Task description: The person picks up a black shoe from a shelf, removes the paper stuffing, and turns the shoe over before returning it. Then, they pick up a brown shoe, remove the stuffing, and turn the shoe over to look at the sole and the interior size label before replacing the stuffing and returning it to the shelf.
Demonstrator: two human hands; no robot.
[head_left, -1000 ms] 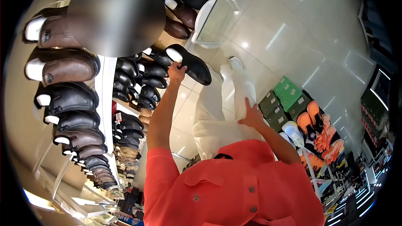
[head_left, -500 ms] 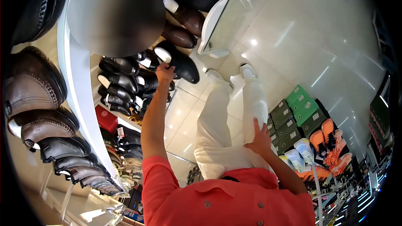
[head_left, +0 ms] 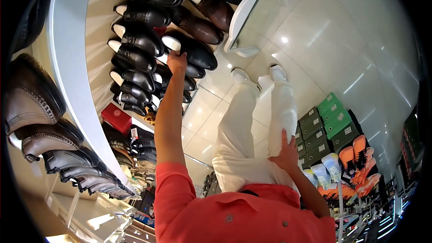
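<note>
My left hand (head_left: 177,61) pinches the side of a black leather dress shoe (head_left: 191,50) with a pale insole at its heel end. That shoe lies among the rows on the low shelf, just above another black shoe (head_left: 195,70) and beside a dark brown shoe (head_left: 202,29). To its left are several laced black shoes (head_left: 143,38). My right hand (head_left: 286,153) rests on the leg of my white trousers (head_left: 240,126), fingers spread and holding nothing.
A white-framed floor mirror (head_left: 252,15) stands at the shelf's end. On the left runs a curved upper shelf (head_left: 74,72) with more shoes below its edge. Green and dark shoe boxes (head_left: 335,117) are stacked at right, near orange sneakers (head_left: 360,162). A red box (head_left: 116,117) sits lower left.
The black shoe in my left hand has shifted up and in among the shelf's rows. The view has turned, bringing more laced shoes into sight. My right hand stays on my leg.
</note>
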